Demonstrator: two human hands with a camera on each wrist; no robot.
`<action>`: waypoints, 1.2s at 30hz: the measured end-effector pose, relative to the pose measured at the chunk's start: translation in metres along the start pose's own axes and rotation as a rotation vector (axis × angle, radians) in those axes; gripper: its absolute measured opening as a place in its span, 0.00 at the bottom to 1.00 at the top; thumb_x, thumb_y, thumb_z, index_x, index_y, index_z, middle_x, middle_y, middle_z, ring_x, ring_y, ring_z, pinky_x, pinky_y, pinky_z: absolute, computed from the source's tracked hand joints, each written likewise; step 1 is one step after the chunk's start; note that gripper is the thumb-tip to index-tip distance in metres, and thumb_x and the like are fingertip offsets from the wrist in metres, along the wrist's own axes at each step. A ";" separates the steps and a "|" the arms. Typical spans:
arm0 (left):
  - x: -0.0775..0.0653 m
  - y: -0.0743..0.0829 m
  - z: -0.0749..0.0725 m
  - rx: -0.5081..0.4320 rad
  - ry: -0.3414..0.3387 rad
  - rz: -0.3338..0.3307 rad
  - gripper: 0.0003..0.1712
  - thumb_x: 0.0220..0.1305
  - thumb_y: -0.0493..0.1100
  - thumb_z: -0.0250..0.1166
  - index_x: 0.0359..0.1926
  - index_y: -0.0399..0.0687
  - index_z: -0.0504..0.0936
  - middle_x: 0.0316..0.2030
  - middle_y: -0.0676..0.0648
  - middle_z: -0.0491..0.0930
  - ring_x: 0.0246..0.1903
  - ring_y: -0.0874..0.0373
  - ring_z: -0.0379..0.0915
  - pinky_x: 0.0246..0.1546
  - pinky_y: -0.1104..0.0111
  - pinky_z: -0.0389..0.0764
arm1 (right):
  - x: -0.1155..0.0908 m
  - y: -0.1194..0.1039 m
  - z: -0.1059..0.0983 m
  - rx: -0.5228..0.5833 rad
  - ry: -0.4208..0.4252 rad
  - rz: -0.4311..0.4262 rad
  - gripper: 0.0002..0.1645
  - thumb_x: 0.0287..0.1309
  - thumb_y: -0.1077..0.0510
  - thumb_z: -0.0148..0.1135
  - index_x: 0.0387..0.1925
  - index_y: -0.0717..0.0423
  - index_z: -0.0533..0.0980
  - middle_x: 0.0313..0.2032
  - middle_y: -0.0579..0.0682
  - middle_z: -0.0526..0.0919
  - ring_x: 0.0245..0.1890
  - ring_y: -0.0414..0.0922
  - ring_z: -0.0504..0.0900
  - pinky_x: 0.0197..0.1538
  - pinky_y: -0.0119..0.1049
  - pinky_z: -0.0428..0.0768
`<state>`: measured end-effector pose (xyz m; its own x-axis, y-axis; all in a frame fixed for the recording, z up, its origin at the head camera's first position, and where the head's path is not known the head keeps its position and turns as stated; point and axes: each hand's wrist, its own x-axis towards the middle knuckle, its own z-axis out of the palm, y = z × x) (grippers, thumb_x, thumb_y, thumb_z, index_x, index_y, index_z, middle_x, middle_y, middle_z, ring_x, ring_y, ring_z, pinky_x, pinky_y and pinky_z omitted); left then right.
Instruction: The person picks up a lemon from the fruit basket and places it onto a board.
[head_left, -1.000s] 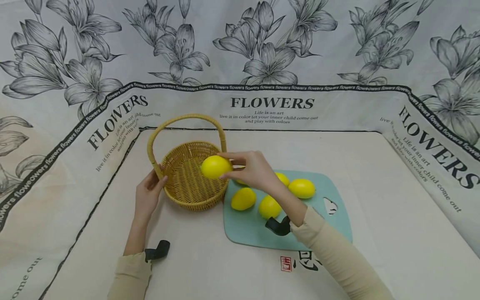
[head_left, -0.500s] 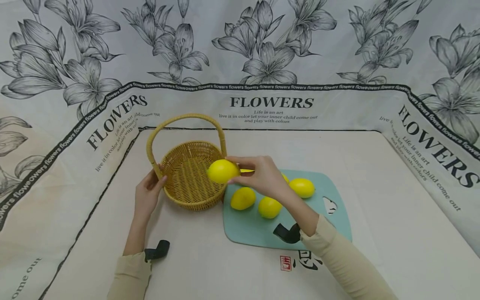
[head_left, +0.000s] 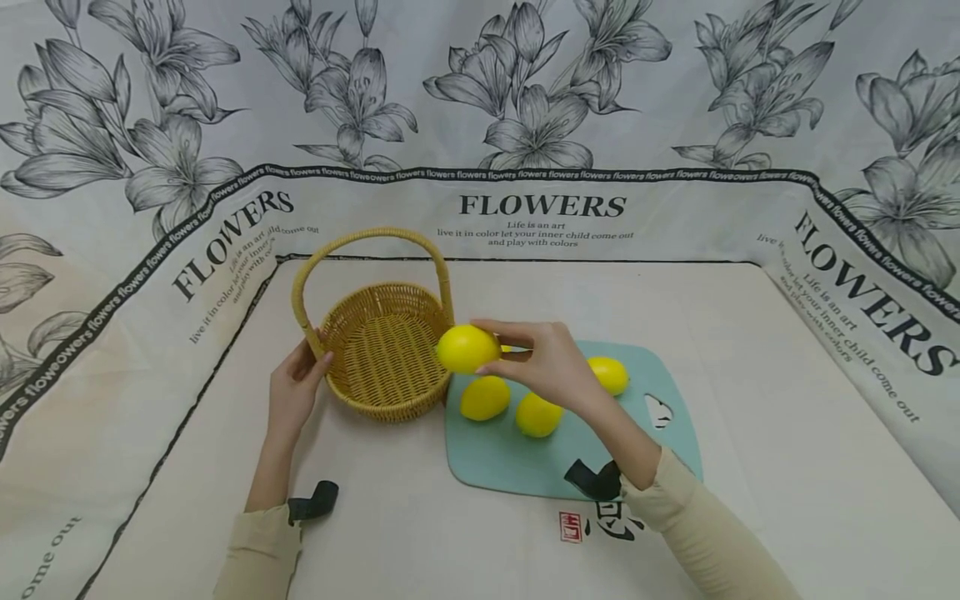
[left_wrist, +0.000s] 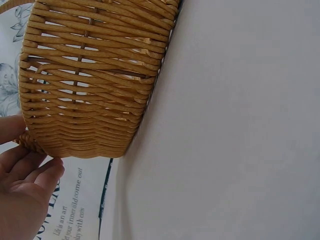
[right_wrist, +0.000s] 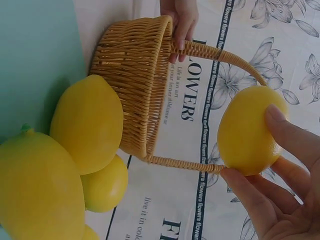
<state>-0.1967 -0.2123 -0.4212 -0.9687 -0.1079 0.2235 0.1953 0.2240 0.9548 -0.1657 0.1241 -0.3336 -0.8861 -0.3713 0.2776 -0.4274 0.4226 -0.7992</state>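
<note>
In the head view my right hand [head_left: 558, 367] pinches a lemon [head_left: 467, 348] between thumb and fingers, above the gap between basket and board. The right wrist view shows the same lemon [right_wrist: 250, 131] held at the fingertips, in front of the basket handle. A round wicker basket [head_left: 390, 410] with a tall arched handle stands on the left, nothing inside it. My left hand [head_left: 292, 396] holds the foot of the handle at the basket's left rim; in the left wrist view its fingers [left_wrist: 42, 177] curl there, beside the woven wall [left_wrist: 95, 75].
A light blue cutting board [head_left: 495, 467] lies right of the basket, bearing several lemons, among them a front-left lemon [head_left: 485, 398], a middle lemon [head_left: 538, 415] and a right lemon [head_left: 608, 377]. My right hand partly covers others. Flower-printed cloth [head_left: 540, 283] covers table and backdrop.
The right hand has drawn back to the right and slightly nearer with its lemon, from above the basket's inside to past its right rim. The left hand and basket stay put.
</note>
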 end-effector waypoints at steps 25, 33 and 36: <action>0.008 -0.029 -0.001 0.011 0.016 0.026 0.31 0.69 0.43 0.61 0.69 0.38 0.64 0.65 0.42 0.68 0.64 0.47 0.65 0.54 0.80 0.72 | -0.038 0.015 -0.012 0.024 0.048 0.043 0.34 0.48 0.59 0.74 0.60 0.55 0.75 0.58 0.52 0.78 0.52 0.49 0.81 0.47 0.36 0.83; 0.008 -0.028 -0.001 0.027 0.019 0.022 0.32 0.69 0.44 0.61 0.69 0.39 0.64 0.66 0.43 0.68 0.64 0.48 0.65 0.55 0.79 0.72 | -0.050 0.020 -0.016 -0.002 0.086 0.077 0.35 0.47 0.56 0.75 0.60 0.52 0.76 0.56 0.51 0.79 0.50 0.48 0.82 0.47 0.38 0.83; 0.008 -0.030 -0.001 0.037 0.017 0.036 0.32 0.69 0.45 0.60 0.69 0.38 0.64 0.66 0.43 0.67 0.64 0.47 0.65 0.55 0.80 0.72 | -0.054 0.022 -0.017 -0.012 0.098 0.079 0.34 0.47 0.55 0.75 0.59 0.52 0.77 0.55 0.51 0.80 0.50 0.48 0.82 0.47 0.37 0.83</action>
<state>-0.2107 -0.2209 -0.4480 -0.9585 -0.1153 0.2609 0.2236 0.2639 0.9383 -0.1307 0.1675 -0.3570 -0.9303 -0.2538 0.2649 -0.3568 0.4578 -0.8143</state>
